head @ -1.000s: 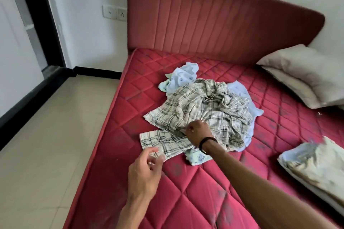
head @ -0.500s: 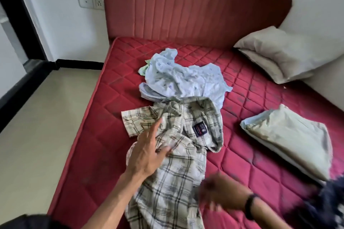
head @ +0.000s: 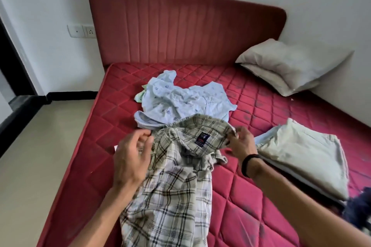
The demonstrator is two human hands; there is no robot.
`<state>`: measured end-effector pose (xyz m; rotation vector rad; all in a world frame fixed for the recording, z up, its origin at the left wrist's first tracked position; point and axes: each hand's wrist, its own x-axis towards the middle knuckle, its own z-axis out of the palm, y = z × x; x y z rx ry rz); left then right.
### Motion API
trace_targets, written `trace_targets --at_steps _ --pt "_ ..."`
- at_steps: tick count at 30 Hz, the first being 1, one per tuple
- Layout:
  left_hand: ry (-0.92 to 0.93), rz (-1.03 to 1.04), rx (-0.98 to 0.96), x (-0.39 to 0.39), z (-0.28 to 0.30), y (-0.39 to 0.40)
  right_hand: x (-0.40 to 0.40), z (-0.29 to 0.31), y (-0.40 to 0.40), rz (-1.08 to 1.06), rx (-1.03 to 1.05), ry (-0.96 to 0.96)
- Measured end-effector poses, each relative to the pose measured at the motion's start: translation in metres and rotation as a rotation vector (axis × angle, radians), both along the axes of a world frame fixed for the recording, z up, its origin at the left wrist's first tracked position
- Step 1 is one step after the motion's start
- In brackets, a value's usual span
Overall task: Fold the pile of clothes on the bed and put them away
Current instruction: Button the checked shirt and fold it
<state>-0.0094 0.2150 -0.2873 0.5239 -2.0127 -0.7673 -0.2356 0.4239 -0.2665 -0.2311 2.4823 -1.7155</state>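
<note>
A cream and black plaid shirt (head: 176,186) lies lengthwise on the red quilted mattress (head: 251,190), collar away from me, its dark label showing. My left hand (head: 131,158) holds the shirt's left shoulder with curled fingers. My right hand (head: 240,142), a black band on its wrist, pinches the collar's right end. Behind the shirt lies a crumpled pale blue printed garment (head: 180,102) with a bit of pale green cloth (head: 140,96) under its left edge.
A folded cream cloth (head: 305,156) lies on the mattress at my right. Two grey pillows (head: 289,64) lean in the far right corner by the red headboard (head: 180,26). Something dark blue (head: 359,206) shows at the right edge. Beige floor (head: 40,146) runs along the bed's left side.
The plaid shirt was pulled off the pile toward me and laid out lengthwise. My right hand has come up from near the shirt's middle to the collar; my left hand shifted to the shoulder.
</note>
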Motion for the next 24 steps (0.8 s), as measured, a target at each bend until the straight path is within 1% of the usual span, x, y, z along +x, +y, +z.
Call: trace_targets --at_steps 1,2,3,5,6,8,9,10,11,13,14,16,17,18,19,20,21,22,24 --pt "0.032 -0.062 -0.011 -0.02 0.015 -0.003 0.001 0.023 0.0 0.072 -0.092 0.032" --pt "0.044 -0.137 -0.019 -0.042 0.037 -0.001 0.002 0.051 0.001 0.137 -0.132 0.119" --pt "0.064 -0.228 -0.018 -0.062 0.062 0.003 0.004 0.079 0.001 0.205 -0.124 0.254" --pt "0.105 -0.397 0.0 -0.098 0.117 0.017 0.009 0.143 0.007 0.372 -0.036 0.533" --pt "0.084 -0.475 0.02 -0.11 0.141 0.024 0.014 0.174 0.011 0.464 0.013 0.611" --pt "0.004 -0.657 0.074 -0.125 0.19 0.035 0.023 0.238 0.027 0.582 0.107 0.722" --pt "-0.049 -0.748 0.138 -0.13 0.201 0.037 0.025 0.262 0.032 0.608 0.137 0.752" --pt "-0.082 -0.807 0.157 -0.13 0.215 0.043 0.03 0.291 0.046 0.605 0.152 0.804" --pt "-0.097 -0.8 0.146 -0.126 0.217 0.047 0.032 0.313 0.059 0.594 0.165 0.847" --pt "-0.076 -0.671 0.029 -0.109 0.223 0.051 0.037 0.357 0.09 0.547 0.214 0.931" --pt "-0.037 -0.58 -0.019 -0.097 0.225 0.052 0.04 0.374 0.105 0.513 0.273 0.984" --pt "0.033 -0.437 -0.121 -0.07 0.25 0.053 0.045 0.401 0.137 0.435 0.466 1.097" --pt "0.039 -0.414 -0.149 -0.055 0.274 0.055 0.047 0.412 0.153 0.396 0.586 1.113" --pt "0.019 -0.408 -0.158 -0.045 0.299 0.052 0.046 0.417 0.165 0.368 0.705 1.087" --pt "-0.007 -0.406 -0.188 -0.035 0.33 0.051 0.043 0.423 0.176 0.342 0.802 1.06" --pt "-0.038 -0.41 -0.227 -0.019 0.367 0.053 0.048 0.431 0.186 0.308 0.855 1.055" --pt "-0.056 -0.414 -0.283 -0.004 0.4 0.057 0.051 0.438 0.192 0.254 0.87 1.053" --pt "-0.068 -0.4 -0.371 0.013 0.436 0.06 0.057 0.447 0.196 0.187 0.822 1.082" --pt "-0.116 -0.283 -0.607 0.044 0.495 0.073 0.066 0.452 0.198 0.069 0.648 1.112"
